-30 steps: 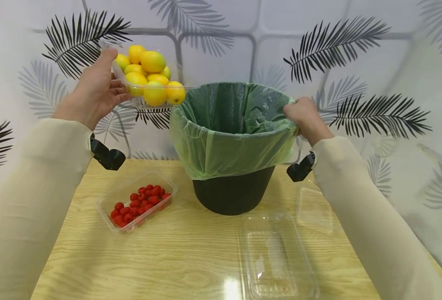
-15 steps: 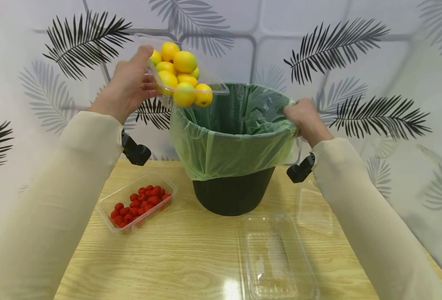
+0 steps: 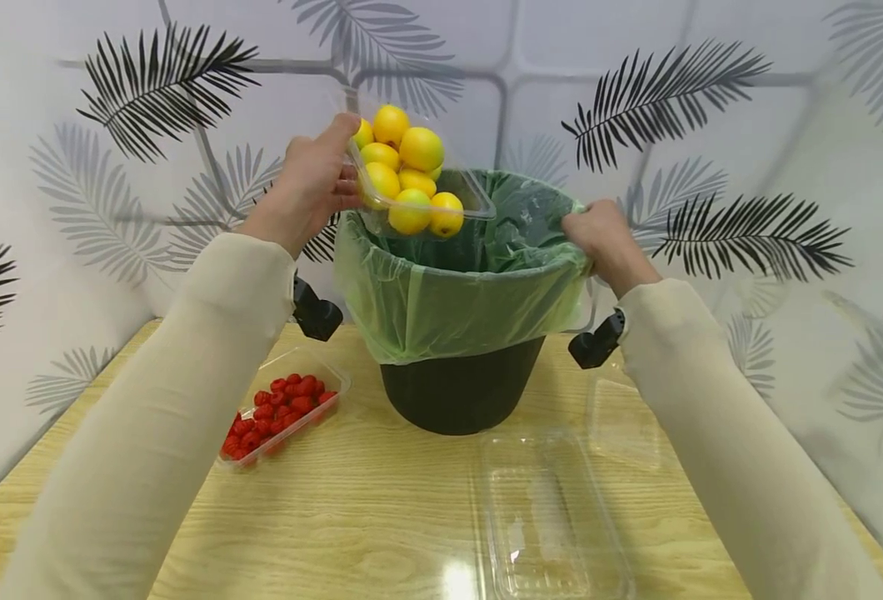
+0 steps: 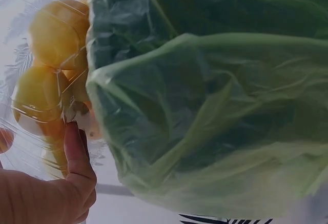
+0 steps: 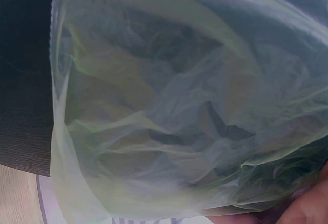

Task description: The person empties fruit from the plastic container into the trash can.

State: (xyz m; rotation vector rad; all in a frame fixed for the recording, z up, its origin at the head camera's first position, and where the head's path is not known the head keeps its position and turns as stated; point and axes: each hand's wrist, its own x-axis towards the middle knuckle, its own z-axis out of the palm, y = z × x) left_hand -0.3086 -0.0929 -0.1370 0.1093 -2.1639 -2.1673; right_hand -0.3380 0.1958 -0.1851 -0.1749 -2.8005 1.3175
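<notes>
My left hand (image 3: 310, 183) grips the left end of a clear plastic container (image 3: 479, 207), thumb at its rim and fingers against its side. Yellow fruits (image 3: 421, 150) are heaped in it. The container is tilted down to the right, over the left part of a black trash bin (image 3: 460, 392). A green trash bag (image 3: 479, 312) lines the bin and folds out over its rim. My right hand (image 3: 602, 237) grips the bag and rim at the right; its fingers are partly hidden there. In the left wrist view, yellow fruit (image 4: 59, 34) shows through the container, close to the bag.
On the wooden table (image 3: 381, 500), a clear tray (image 3: 339, 383) of red raspberries (image 3: 284, 408) stands left of the bin, partly behind my left sleeve. An overturned-looking clear plastic box (image 3: 554, 517) lies front right, with another clear piece (image 3: 625, 421) beside it. A leaf-patterned wall closes off the back.
My left hand has carried the fruit container to the right and slightly down, from left of the bin to over its opening. My right hand has stayed at the bin's rim.
</notes>
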